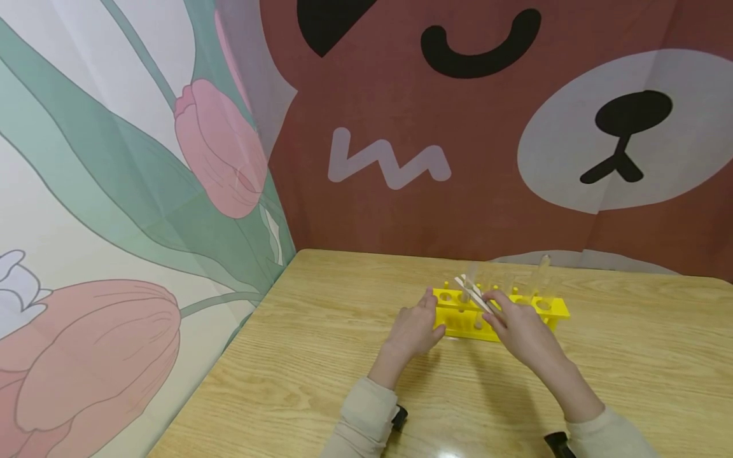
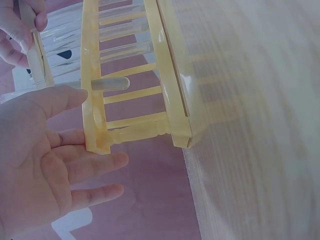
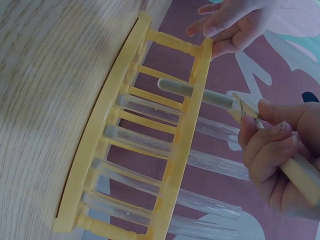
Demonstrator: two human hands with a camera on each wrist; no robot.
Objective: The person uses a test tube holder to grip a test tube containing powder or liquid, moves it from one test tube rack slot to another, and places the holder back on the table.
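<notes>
A yellow test tube rack (image 1: 558,308) stands on the table, holding several clear test tubes (image 3: 142,137). My right hand (image 1: 523,327) grips a wooden test tube clamp (image 3: 300,175) by its handle. The clamp's jaws are around the upper part of a test tube with greyish contents (image 3: 175,87). This tube passes through a hole in the rack's upper board, and its rounded bottom (image 2: 120,83) hangs above the base. My left hand (image 1: 413,327) rests against the rack's left end, its fingers (image 2: 97,167) fairly straight, the thumb near the upper board.
The rack stands on a wood-grain table (image 1: 298,356). Behind the table hangs a brown cloth (image 1: 372,216) with a bear face; a flower-printed cloth (image 1: 114,222) hangs on the left. Tall tubes (image 1: 541,273) rise at the rack's right side.
</notes>
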